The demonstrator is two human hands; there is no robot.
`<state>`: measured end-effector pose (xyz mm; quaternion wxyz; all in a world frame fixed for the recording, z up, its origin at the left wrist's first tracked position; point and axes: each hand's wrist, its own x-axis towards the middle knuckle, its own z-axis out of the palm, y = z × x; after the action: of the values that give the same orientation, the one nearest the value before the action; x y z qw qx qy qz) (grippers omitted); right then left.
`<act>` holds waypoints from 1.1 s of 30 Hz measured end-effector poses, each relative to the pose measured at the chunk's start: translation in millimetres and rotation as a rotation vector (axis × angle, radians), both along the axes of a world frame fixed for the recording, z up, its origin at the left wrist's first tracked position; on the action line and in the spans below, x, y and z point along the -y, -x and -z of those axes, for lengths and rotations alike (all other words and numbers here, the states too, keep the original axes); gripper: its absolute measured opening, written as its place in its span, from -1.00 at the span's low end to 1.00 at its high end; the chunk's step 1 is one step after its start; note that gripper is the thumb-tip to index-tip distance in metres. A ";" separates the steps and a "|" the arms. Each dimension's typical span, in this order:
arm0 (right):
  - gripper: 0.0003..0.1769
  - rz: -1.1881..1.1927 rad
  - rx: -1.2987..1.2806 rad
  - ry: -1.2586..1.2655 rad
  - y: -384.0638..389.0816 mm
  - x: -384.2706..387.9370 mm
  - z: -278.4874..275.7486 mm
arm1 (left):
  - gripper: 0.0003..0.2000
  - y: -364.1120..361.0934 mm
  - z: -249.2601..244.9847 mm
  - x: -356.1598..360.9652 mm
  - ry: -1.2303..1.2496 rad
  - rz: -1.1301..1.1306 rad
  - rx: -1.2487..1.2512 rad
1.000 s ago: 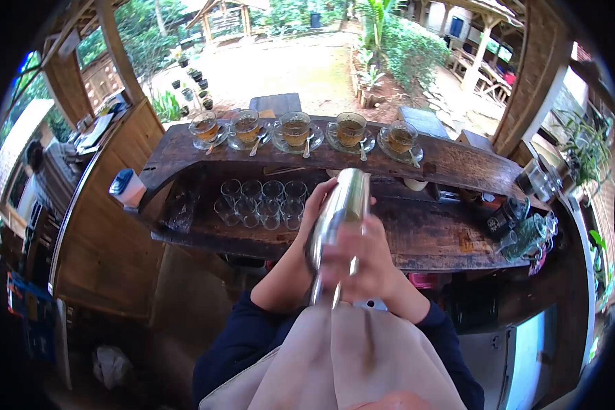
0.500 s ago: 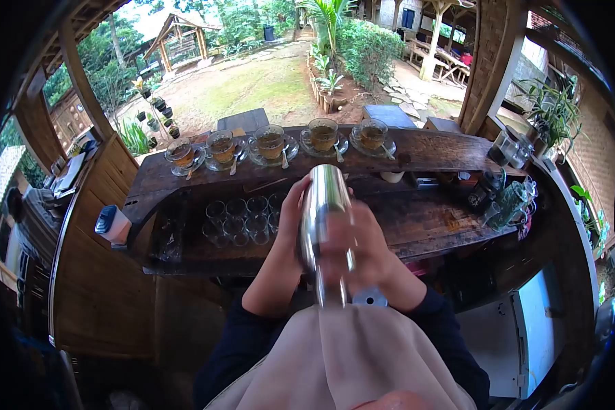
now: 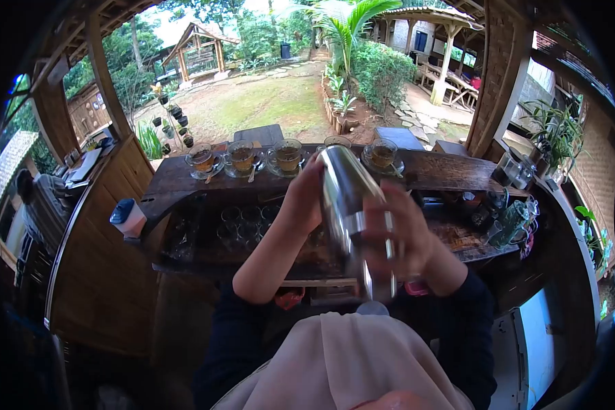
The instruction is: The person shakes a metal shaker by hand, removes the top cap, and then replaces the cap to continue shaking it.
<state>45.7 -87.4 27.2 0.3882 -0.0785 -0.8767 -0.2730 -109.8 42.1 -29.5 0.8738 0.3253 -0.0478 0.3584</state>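
Observation:
A shiny metal cocktail shaker (image 3: 348, 191) is held between both hands in front of my chest, its upper end leaning to the left. My left hand (image 3: 303, 198) is wrapped round the shaker's left side near the top. Lower on the right side, my right hand (image 3: 410, 232) grips it, its fingers blurred by motion. Beyond the shaker, several glass cups (image 3: 242, 159) of amber drink with dark bits on top stand on saucers, with spoons beside them. The shaker partly hides one cup (image 3: 337, 141).
The cups stand on a dark wooden counter (image 3: 444, 166). Clear drinking glasses (image 3: 246, 222) sit on the lower shelf. A blue-lidded container (image 3: 128, 219) is at the left end; a glass pot (image 3: 516, 169) and greenish glassware (image 3: 509, 222) are at the right. A person (image 3: 44, 205) is at far left.
The shaker has gone from nearly upright to leaning left at the top, its lower end swinging right. Both hands moved with it and keep their hold. The view has shifted slightly.

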 end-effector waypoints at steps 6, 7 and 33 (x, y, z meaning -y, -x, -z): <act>-0.48 0.186 -0.068 0.175 -2.4 25.2 -30.8 | -0.62 -0.7 -49.9 21.6 0.084 0.045 -0.051; -0.49 0.230 0.189 -0.033 -2.0 46.6 -35.9 | -0.60 -1.8 -57.6 26.1 -0.041 -0.020 -0.045; -0.46 0.690 -0.345 -0.381 -124.8 34.9 -122.2 | -0.61 -177.7 -134.7 2.2 0.158 -0.094 0.001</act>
<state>170.5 -122.3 149.5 0.4226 -0.3387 -0.6553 -0.5266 67.9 39.9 105.3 0.8789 0.2570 -0.0041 0.4018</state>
